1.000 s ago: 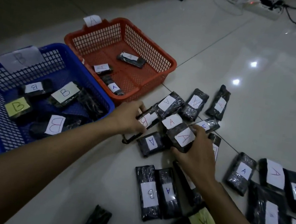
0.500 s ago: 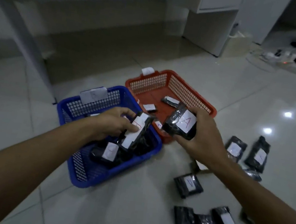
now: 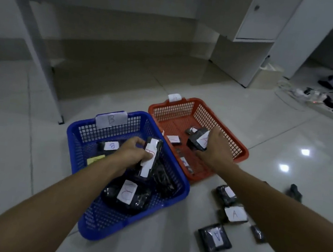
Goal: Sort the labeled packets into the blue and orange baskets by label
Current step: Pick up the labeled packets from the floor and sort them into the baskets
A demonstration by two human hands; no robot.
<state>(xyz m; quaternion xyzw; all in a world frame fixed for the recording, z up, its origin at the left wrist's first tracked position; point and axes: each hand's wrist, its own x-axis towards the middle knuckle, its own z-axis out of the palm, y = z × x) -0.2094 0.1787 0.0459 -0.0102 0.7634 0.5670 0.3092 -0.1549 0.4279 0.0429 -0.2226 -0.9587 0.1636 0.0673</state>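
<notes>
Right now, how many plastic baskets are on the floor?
2: a blue mesh plastic basket on the left tagged B, and an orange mesh plastic basket touching it on the right. None seems hidden.

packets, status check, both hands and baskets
Left hand grips B packet over blue basket. Right hand grips A packet over orange basket. Nothing in the way.

The blue basket (image 3: 175, 199) and orange basket (image 3: 240, 150) have grid-mesh walls. The packets (image 3: 215, 239) are glossy black with white labels, one label (image 3: 95, 159) yellow. The floor (image 3: 262, 159) is pale grey tile.
</notes>
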